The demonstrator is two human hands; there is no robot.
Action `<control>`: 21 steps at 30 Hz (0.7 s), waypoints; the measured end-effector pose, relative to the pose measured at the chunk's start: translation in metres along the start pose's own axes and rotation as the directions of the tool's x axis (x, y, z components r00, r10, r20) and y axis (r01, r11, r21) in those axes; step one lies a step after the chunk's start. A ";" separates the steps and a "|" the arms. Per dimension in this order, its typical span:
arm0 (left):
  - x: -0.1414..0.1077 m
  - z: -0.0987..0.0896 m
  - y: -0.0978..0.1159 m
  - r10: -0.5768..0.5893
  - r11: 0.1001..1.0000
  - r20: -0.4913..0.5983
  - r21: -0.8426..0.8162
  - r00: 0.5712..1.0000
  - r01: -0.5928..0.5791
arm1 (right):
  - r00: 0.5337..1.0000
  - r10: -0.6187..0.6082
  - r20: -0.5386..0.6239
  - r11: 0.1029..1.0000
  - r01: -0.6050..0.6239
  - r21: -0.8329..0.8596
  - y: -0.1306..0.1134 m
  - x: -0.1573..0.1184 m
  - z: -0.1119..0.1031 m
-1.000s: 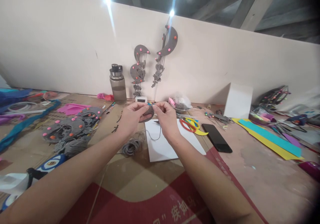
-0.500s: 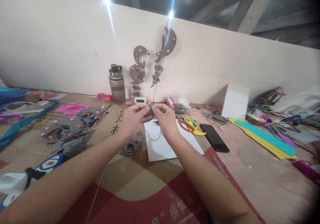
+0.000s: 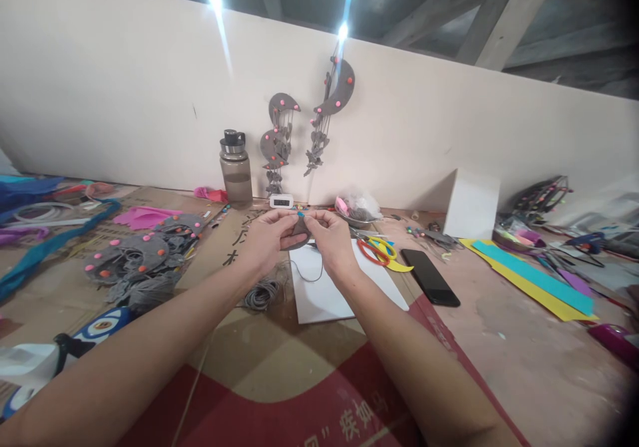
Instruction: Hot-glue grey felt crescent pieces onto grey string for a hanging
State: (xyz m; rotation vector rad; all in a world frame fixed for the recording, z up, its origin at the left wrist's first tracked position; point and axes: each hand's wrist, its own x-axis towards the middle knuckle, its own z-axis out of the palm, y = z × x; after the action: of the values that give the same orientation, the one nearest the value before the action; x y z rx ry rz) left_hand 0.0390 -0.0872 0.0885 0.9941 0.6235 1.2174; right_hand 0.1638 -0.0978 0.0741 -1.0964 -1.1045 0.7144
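Held up over the table, a grey felt piece (image 3: 298,235) sits between my hands, partly covered by fingers. At its top edge shows a small blue bead (image 3: 300,214). My left hand (image 3: 267,239) is closed, thumb and fingers pinching the felt from the left. Close beside it, my right hand (image 3: 330,237) pinches near the bead from the right. A thin grey cord (image 3: 310,279) hangs in a loop below the hands. Beneath lie a white board (image 3: 324,306) and a coil of grey cord (image 3: 261,295).
Right of the hands lie red-and-yellow-handled scissors (image 3: 377,251) and a black phone (image 3: 429,277). A bottle (image 3: 235,171) and a small white clock (image 3: 281,201) stand behind. Grey felt crescents (image 3: 124,259) lie left; similar hangings (image 3: 342,88) are on the wall.
The view has shifted slightly. Both hands keep their pinch on the felt, and the blue bead shows a little more clearly between the fingertips.
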 end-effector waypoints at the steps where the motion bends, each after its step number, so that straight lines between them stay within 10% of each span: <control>1: 0.000 0.000 0.000 -0.009 1.000 0.000 -0.002 1.000 0.009 | 1.000 0.005 0.006 1.000 -0.005 0.008 0.000 0.000 0.000; 21: 0.017 -0.019 -0.023 -0.071 0.997 0.008 0.035 0.997 0.070 | 0.986 0.165 -0.006 0.986 -0.165 -0.003 0.009 -0.006 0.005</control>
State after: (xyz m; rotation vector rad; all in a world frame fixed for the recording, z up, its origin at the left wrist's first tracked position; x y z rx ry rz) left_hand 0.0382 -0.0666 0.0617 0.9981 0.6690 1.1429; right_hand 0.1580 -0.0982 0.0639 -1.2023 -1.0179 0.8390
